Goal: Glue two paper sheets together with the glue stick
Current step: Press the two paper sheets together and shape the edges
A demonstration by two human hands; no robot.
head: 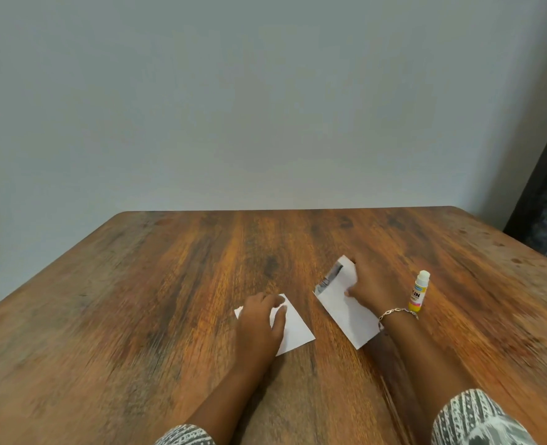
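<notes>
now the left hand [260, 319] lies loose-fingered on the left sheet [295, 332], the right hand [366, 284] flat on the right sheet [346, 313].

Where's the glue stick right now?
In the head view, the glue stick stands upright on the table, right of the right hand and the paper it touches.

The brown wooden table [169, 284] has a smooth, faintly glossy grained top; the left white paper sheet [294, 329] and the right white paper sheet [346, 313] look matt; the white-and-yellow plastic glue stick [419, 292] is smooth; the thin silver metal bracelet [397, 312] glints; the grey patterned cloth sleeve [477, 419] looks matt.
</notes>
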